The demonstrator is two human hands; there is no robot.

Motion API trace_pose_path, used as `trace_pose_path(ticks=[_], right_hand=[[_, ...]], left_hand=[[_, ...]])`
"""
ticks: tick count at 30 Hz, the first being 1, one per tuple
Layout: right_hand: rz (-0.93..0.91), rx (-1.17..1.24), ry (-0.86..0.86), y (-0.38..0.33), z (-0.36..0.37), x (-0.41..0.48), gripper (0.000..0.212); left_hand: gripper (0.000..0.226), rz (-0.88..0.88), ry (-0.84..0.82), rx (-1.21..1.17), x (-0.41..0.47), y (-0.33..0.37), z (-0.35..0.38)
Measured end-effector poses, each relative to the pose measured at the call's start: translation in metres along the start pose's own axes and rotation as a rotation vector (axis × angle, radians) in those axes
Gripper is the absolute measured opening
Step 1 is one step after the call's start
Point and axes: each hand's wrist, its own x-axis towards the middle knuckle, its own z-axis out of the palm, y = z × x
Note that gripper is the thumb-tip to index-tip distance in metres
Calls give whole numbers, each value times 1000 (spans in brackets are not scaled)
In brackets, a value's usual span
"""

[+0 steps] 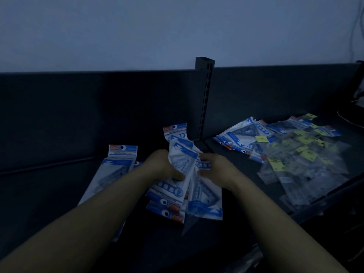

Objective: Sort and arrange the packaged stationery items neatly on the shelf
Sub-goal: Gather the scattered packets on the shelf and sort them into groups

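Well, it's dim, but both hands are busy at the centre of the shelf [49, 194]. The left hand [167, 166] is clenched round a fanned bundle of blue-and-white packets [183, 154], thumb across their front, and the right hand [216, 170] pinches the same bundle from its three o'clock side. More packets lie flat beneath at six o'clock. A tidier stack [118, 164] sits at nine o'clock of the hands, and a loose heap [242, 138] mixed with clear bags [295, 174] sprawls at two o'clock, beyond the upright post [204, 85]. The packets look light, thin and slick, film over card, so I'd expect them to slide apart. Squaring their long edges and gripping the stiffer card headers seems safest.
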Motion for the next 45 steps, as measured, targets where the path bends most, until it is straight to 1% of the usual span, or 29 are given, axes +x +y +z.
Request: trace_pose_path(ticks=[2, 5, 6, 7, 9, 11, 12, 13, 15, 18, 21, 24, 26, 28, 30, 32, 33, 36, 40, 45], right_hand=[[23, 32, 5, -6, 3, -1, 64], [60, 88, 18, -21, 9, -4, 62], [68, 89, 53, -25, 10, -4, 56], [79, 106, 98, -28, 9, -3, 46], [134, 238, 172, -33, 4, -2, 23], [186, 413, 217, -41, -1, 0, 14], [194, 459, 225, -46, -1, 3, 10], [203, 475, 219, -51, 2, 6, 11], [200, 434, 164, -63, 13, 14, 16], [139, 294, 96, -75, 33, 24, 10], [56, 205, 39, -86, 48, 25, 15], [-31, 159, -11, -95, 59, 19, 13], [-99, 112, 2, -98, 67, 16, 12], [-146, 92, 10, -102, 74, 13, 13], [-179, 111, -3, -108, 82, 11, 12], [-206, 121, -9, -114, 89, 8, 7], [-212, 132, -12, -117, 93, 7, 6], [-211, 171, -51, -128, 106, 2, 8], [-186, 262, -133, -148, 122, -2, 9], [-166, 373, -153, -187, 146, -5, 9]], left_hand=[[40, 19, 45, 11, -3, -4, -4], [62, 15, 75, 22, -10, -8, -14], [66, 13, 73, 20, -12, -11, -17], [67, 12, 72, 21, -14, -14, -21], [66, -9, 72, 26, -21, -21, -29], [60, -43, 73, 28, -28, -29, -39], [53, -57, 74, 28, -31, -34, -44], [45, -62, 73, 30, -35, -37, -49], [32, -62, 86, 28, -43, -44, -58], [26, -65, 145, 0, -50, -54, -66], [27, -77, 226, -4, -60, -65, -69], [33, -95, 299, 14, -70, -77, -69], [33, -163, 357, 82, -75, -85, -67], [45, -241, 381, 68, -79, -92, -66], [52, -254, 392, -6, -84, -95, -66], [64, -264, 405, -86, -93, -98, -67], [64, -261, 413, -121, -97, -101, -68], [49, -267, 412, -243, -113, -115, -72], [56, -297, 420, -350, -134, -135, -82], [51, -328, 446, -397, -154, -160, -110]])
